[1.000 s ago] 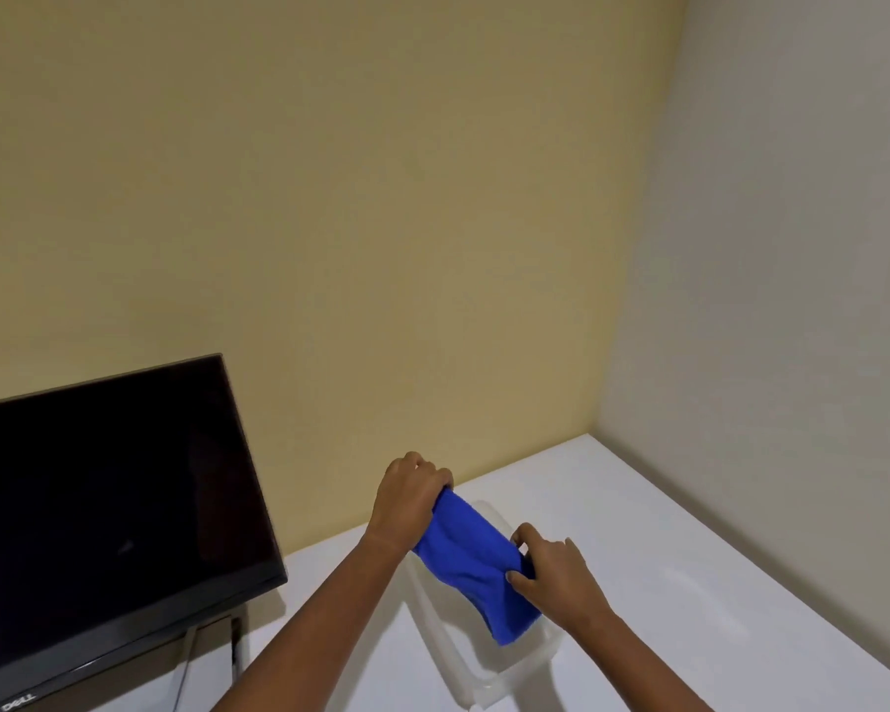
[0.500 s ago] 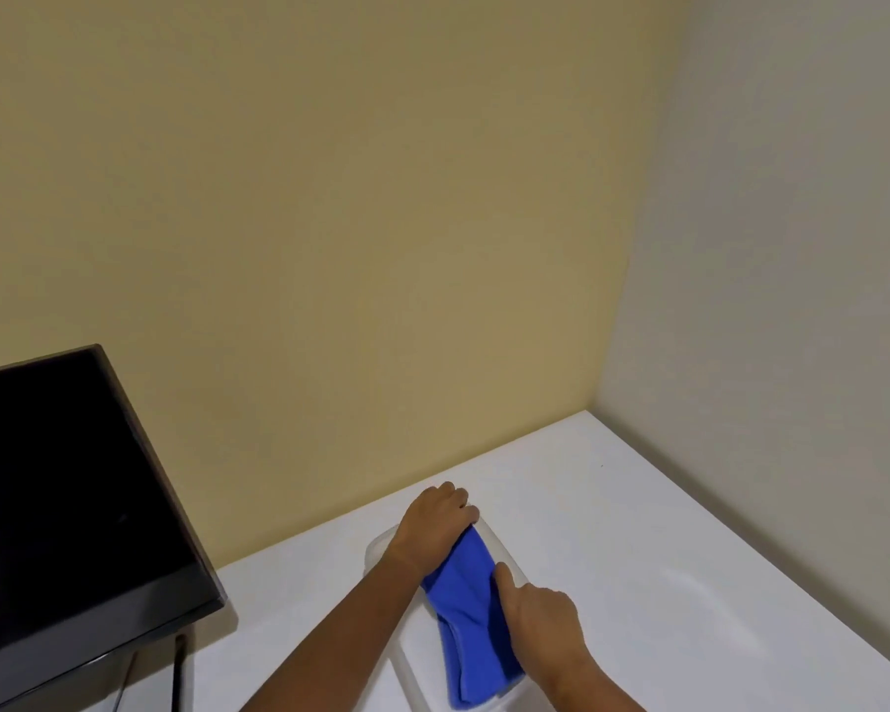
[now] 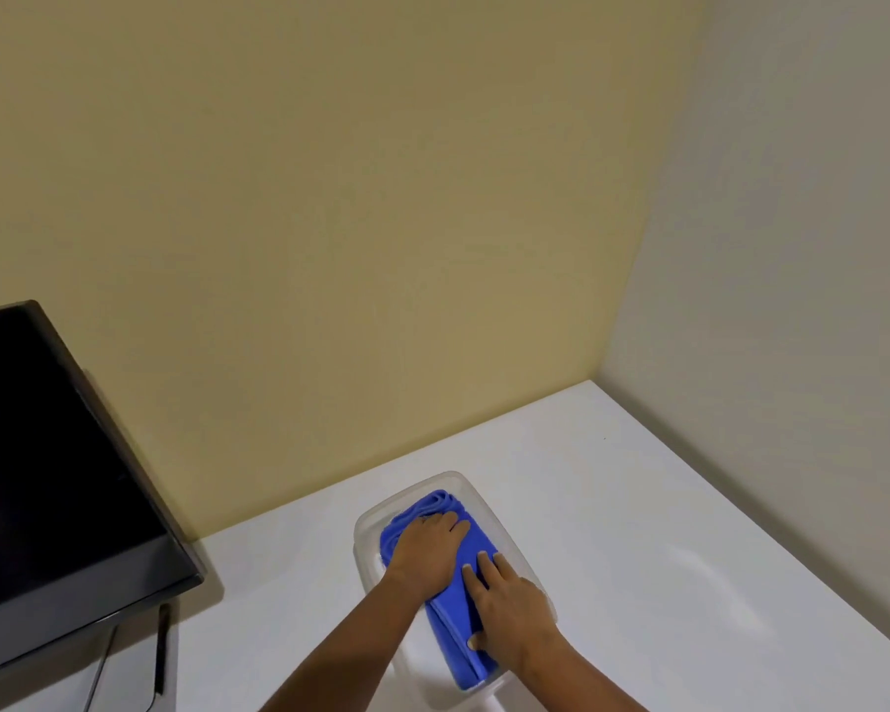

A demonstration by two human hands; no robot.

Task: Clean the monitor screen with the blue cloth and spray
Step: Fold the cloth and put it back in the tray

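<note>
The folded blue cloth [image 3: 453, 624] lies inside a clear plastic container [image 3: 463, 480] on the white table. My left hand [image 3: 425, 549] lies flat on the cloth's far half, fingers straight. Beside it, my right hand [image 3: 507, 606] presses the near half, fingers extended and thumb against the cloth's edge. The dark monitor [image 3: 47, 480] stands at the left, its screen black. No spray bottle is in view.
The white table [image 3: 664, 557] fills the corner between a yellow wall and a grey wall. The monitor's stand and a cable [image 3: 160, 644] show under its lower edge at the left.
Both hands lowered the cloth from above the container into it and now lie flat on it. The view has shifted right, so less of the monitor shows.
</note>
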